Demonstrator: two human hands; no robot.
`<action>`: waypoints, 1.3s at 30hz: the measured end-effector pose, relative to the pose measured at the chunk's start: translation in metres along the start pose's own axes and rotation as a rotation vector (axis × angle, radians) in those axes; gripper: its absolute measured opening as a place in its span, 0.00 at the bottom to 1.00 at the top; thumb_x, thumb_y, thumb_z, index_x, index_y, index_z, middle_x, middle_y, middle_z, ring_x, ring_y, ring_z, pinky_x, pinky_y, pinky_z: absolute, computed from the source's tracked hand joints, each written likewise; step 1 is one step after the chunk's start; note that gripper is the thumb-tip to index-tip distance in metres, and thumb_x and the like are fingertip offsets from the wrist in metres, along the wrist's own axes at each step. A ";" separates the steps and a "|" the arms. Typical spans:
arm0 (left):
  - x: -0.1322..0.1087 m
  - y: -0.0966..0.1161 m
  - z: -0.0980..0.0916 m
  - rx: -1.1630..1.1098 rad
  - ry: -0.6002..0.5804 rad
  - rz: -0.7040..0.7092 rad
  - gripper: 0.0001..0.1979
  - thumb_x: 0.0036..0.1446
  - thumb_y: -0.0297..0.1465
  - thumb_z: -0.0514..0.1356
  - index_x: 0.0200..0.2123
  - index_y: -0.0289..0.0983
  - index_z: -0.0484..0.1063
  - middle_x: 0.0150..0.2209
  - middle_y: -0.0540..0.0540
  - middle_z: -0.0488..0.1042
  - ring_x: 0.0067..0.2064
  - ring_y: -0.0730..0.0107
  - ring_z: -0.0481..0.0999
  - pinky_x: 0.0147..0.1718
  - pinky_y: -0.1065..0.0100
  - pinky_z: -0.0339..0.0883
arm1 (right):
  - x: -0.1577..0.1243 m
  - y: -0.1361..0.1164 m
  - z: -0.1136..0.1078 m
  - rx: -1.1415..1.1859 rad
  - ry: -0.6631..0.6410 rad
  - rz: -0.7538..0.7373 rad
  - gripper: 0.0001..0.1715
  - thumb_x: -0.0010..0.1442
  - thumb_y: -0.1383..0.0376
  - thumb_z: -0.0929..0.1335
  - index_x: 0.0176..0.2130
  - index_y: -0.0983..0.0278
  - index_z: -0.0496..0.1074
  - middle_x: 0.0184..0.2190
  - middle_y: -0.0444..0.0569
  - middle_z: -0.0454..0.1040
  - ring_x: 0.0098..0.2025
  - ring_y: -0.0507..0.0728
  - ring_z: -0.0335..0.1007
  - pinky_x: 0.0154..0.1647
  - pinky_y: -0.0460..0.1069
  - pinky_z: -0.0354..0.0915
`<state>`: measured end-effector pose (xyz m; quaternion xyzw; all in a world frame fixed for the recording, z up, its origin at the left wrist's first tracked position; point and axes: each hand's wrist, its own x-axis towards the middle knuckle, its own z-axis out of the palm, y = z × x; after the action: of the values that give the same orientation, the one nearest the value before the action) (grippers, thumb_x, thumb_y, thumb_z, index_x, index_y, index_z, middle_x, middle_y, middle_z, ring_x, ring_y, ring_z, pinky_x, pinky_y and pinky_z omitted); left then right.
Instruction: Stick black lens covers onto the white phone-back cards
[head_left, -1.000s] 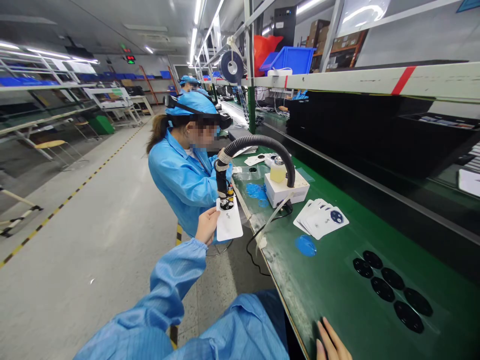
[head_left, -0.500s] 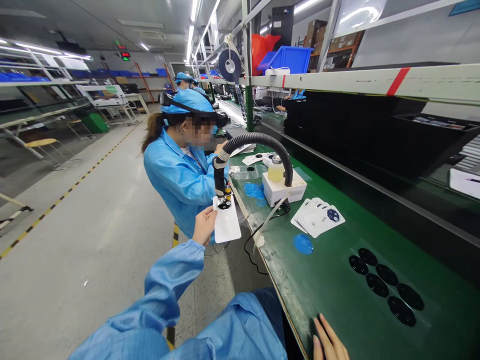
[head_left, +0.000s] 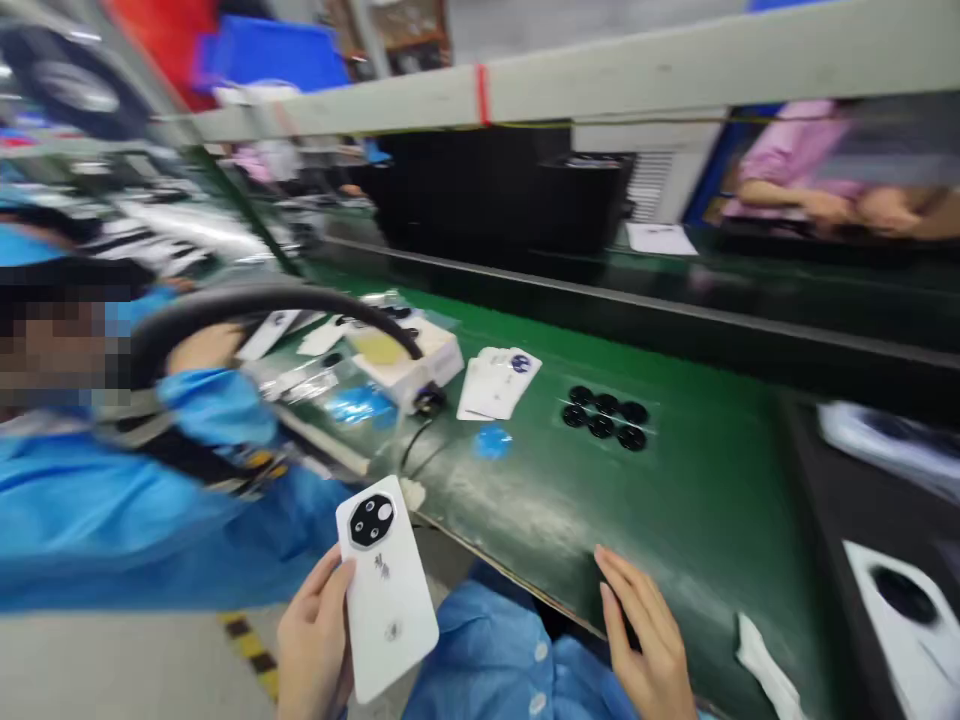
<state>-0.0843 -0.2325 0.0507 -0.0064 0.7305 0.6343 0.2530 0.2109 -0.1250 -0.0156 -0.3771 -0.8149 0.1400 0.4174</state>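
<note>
Phone back (head_left: 388, 610) now sits in the left hand (head_left: 315, 640) at the bottom centre of the frame, its fingers clamped round the edges and its black camera ring (head_left: 371, 520) facing up. It no longer stands beneath the black hose (head_left: 262, 300), which now arcs at mid-left, well apart from it, as the whole view has swung right. The right hand (head_left: 641, 630) lies at lower right, fingers spread apart, by the tabletop (head_left: 600, 510) edge. Farther out lie white cards (head_left: 499, 385), a blue patch (head_left: 493, 442) and black discs (head_left: 604, 418). A co-worker's blue sleeve (head_left: 217, 420) fills the left side, and a white box (head_left: 405, 365) stands under the hose.
</note>
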 end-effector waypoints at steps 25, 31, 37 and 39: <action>-0.122 0.112 0.239 -0.005 -1.334 0.569 0.22 0.60 0.33 0.62 0.57 0.39 0.68 0.35 0.47 0.82 0.29 0.73 0.79 0.24 0.79 0.69 | 0.051 -0.007 -0.105 -0.245 0.549 0.423 0.08 0.62 0.71 0.68 0.42 0.61 0.72 0.37 0.47 0.73 0.38 0.53 0.72 0.35 0.48 0.68; -0.111 0.116 0.229 -0.012 -1.202 0.693 0.19 0.60 0.33 0.61 0.55 0.39 0.71 0.31 0.49 0.81 0.25 0.75 0.75 0.21 0.79 0.66 | 0.161 -0.070 -0.123 -0.184 0.780 0.032 0.18 0.54 0.78 0.71 0.42 0.61 0.75 0.35 0.46 0.74 0.33 0.53 0.72 0.25 0.48 0.66; -0.109 0.129 0.215 -0.154 -1.019 0.660 0.15 0.58 0.32 0.62 0.50 0.41 0.76 0.31 0.50 0.81 0.25 0.75 0.76 0.21 0.78 0.66 | 0.199 -0.082 -0.104 -0.034 0.878 0.029 0.11 0.55 0.75 0.71 0.38 0.63 0.75 0.31 0.45 0.74 0.28 0.52 0.70 0.18 0.46 0.62; -0.111 0.130 0.215 -0.165 -1.013 0.638 0.15 0.58 0.32 0.62 0.49 0.41 0.77 0.29 0.51 0.81 0.24 0.75 0.75 0.20 0.78 0.65 | 0.197 -0.084 -0.102 0.085 0.853 0.072 0.09 0.55 0.74 0.71 0.37 0.63 0.75 0.29 0.45 0.72 0.23 0.50 0.66 0.13 0.46 0.57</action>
<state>0.0471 -0.0415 0.1984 0.4964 0.4332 0.6575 0.3654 0.1769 -0.0463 0.2053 -0.4116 -0.5490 0.0195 0.7271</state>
